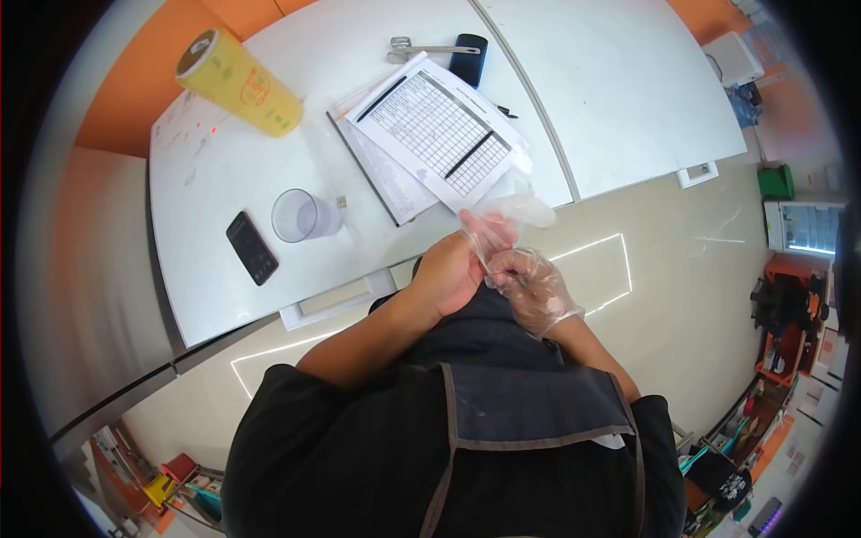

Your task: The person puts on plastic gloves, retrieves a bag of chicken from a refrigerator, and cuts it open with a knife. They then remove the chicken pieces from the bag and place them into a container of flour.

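A clear plastic glove (533, 212) is partly over the fingers of my left hand (459, 264), its loose finger ends sticking out past the fingertips. The left palm and wrist are bare, and the fingers look stretched out inside the plastic. My right hand (536, 294) wears a similar clear glove down to the wrist. Its fingers are pinched on the edge of the left glove, close to the left palm. Both hands are in front of the dark apron (538, 403), just off the table's near edge. Beyond them lie printed grid sheets (439, 125) with a black pen (470, 154) on top.
On the white table (628, 99) stand a yellow patterned cylinder (242, 85) and a clear plastic cup (301, 216). A phone (252, 248) lies near the left edge. Behind the papers are a metal utensil (430, 50) and a dark blue object (469, 61). White handles (341, 303) project from the front.
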{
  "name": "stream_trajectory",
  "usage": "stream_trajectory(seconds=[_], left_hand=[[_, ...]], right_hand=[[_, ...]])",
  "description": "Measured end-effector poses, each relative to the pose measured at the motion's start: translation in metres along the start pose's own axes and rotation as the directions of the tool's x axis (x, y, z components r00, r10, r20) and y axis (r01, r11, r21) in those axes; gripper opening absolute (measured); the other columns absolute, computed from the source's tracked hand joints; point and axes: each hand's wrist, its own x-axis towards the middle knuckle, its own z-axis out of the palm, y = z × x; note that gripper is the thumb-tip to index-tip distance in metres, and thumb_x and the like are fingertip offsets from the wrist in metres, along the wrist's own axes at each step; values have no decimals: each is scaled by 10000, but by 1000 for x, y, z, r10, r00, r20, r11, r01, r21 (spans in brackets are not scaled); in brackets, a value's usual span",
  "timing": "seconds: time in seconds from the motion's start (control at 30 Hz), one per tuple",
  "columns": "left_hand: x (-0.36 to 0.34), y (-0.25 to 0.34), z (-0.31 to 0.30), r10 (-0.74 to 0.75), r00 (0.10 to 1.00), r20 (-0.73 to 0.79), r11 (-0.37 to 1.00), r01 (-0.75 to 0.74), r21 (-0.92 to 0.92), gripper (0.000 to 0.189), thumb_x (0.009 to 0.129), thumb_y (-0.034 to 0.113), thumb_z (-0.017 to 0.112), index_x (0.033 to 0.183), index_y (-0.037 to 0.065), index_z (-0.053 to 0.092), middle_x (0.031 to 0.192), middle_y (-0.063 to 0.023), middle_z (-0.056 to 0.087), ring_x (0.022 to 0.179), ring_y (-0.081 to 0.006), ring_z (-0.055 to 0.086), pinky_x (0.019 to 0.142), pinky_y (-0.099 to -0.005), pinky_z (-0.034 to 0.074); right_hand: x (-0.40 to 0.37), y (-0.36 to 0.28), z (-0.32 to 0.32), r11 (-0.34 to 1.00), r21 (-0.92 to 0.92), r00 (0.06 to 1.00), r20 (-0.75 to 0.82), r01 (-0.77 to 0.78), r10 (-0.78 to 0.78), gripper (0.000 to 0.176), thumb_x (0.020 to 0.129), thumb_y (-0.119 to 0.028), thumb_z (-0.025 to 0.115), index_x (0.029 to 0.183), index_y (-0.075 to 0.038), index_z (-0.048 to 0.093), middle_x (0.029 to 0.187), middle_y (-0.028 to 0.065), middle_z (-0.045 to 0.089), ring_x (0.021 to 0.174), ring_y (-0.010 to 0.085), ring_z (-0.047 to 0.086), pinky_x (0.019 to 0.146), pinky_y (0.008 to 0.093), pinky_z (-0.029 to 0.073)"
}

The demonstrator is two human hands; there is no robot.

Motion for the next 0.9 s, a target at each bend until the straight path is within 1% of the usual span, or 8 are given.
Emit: stream_trajectory(seconds=[0.03, 0.17, 0.33, 0.43, 0.57, 0.63, 0.77, 0.9], left_hand=[[2, -3, -8, -58, 993, 101, 987, 73, -145, 539, 1014, 363, 422, 1419, 19, 335, 1367, -142, 483, 1233, -237, 497, 970, -338, 449], [7, -18, 2, 13, 996, 92, 957, 14, -288, 642, 997, 455, 397, 1453, 27, 254, 1445, -149, 376, 1304, -242, 423, 1024, -375, 424], [8, -32, 6, 332, 932, -143, 925, -292, 243, 756, 957, 537, 407, 1486, 53, 168, 1502, -113, 298, 1364, -240, 330, 1086, -390, 359], [7, -28, 10, 166, 954, -250, 984, -177, -21, 767, 952, 584, 372, 1479, 54, 201, 1511, -100, 287, 1389, -215, 267, 1045, -334, 384], [6, -17, 21, 125, 977, -172, 985, -143, -99, 866, 916, 688, 279, 1494, 53, 168, 1526, -114, 265, 1401, -231, 249, 1049, -328, 373], [11, -18, 12, 143, 981, 129, 986, -130, -103, 898, 886, 743, 277, 1519, 125, 125, 1572, -89, 164, 1426, -248, 199, 1138, -390, 238], [11, -14, 21, 126, 975, 184, 986, -102, -133, 828, 905, 715, 285, 1526, 191, 126, 1595, -62, 58, 1454, -254, 74, 1172, -383, 85], [25, -20, 9, 149, 988, 28, 989, -149, -20, 797, 919, 677, 321, 1532, 242, 59, 1601, -26, -29, 1460, -265, -11, 1156, -465, -34]], right_hand=[[0, -1, -1, 1000, -1, 1000, 1, 0, 0, 104, 838, 7, 594, 904, -73, 594, 844, 87, 621, 811, 286, 573, 748, 356, 464], [5, 3, 1, 998, -21, 998, 27, 64, -64, 144, 799, 59, 591, 863, -68, 569, 810, 68, 598, 791, 262, 557, 734, 346, 456], [3, -5, 11, 993, 1, 987, 109, 122, -122, 151, 775, 89, 575, 791, -52, 525, 773, 53, 571, 775, 237, 548, 717, 336, 446], [3, 1, 15, 993, -36, 985, 132, 112, -106, 152, 775, 102, 557, 776, -43, 515, 767, 67, 557, 764, 243, 538, 712, 332, 441], [3, -1, 16, 995, 76, 989, 138, -70, 59, 148, 783, 108, 534, 791, -39, 526, 767, 95, 546, 745, 243, 512, 709, 323, 435], [3, -2, 14, 984, 120, 983, 140, -134, 117, 149, 788, 110, 526, 795, -38, 530, 763, 101, 541, 742, 240, 504, 709, 321, 434], [0, -6, 13, 994, 49, 985, 148, -99, 91, 147, 797, 109, 524, 793, -37, 533, 751, 81, 533, 724, 222, 502, 695, 317, 432], [1, -1, 17, 997, 63, 985, 169, -42, 31, 141, 800, 97, 543, 782, -41, 525, 759, 67, 539, 724, 211, 503, 692, 315, 432]])
